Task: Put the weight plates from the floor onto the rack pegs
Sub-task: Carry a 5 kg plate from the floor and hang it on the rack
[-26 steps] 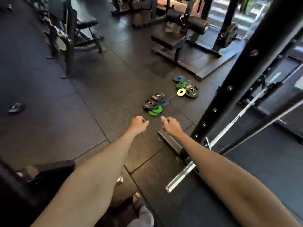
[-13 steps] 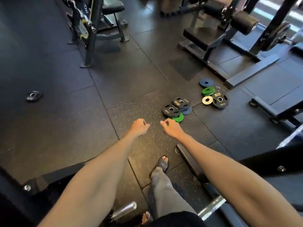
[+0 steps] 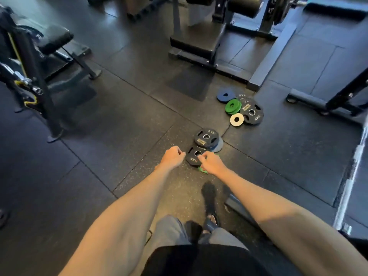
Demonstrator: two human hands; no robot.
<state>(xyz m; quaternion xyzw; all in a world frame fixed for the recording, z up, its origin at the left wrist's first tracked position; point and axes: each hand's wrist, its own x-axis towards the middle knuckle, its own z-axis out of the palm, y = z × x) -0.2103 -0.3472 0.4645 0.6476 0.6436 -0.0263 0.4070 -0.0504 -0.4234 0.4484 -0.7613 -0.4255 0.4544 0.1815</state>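
Two clusters of weight plates lie on the black rubber floor. In the near one a black 5 kg plate (image 3: 193, 157) lies by a second black plate (image 3: 206, 137), over a grey-blue plate (image 3: 218, 146) and a green plate (image 3: 202, 169). My left hand (image 3: 172, 157), fingers curled and empty, hovers just left of the near black plate. My right hand (image 3: 211, 163), also curled, overlaps that plate's right edge; contact is unclear. Farther back lie a blue plate (image 3: 225, 95), green plates (image 3: 232, 106), a white plate (image 3: 236, 119) and a black plate (image 3: 251, 112).
A padded bench machine (image 3: 196, 39) stands behind the plates. Another machine (image 3: 29, 76) with a seat is at the left. A black frame foot (image 3: 310, 100) sits at the right, a pale upright (image 3: 352, 176) at the right edge. My sandalled foot (image 3: 211, 220) is below.
I have stepped toward the plates and the view has tilted down. Both hands now reach the near cluster instead of hovering short of it. The rack upright has left the view.
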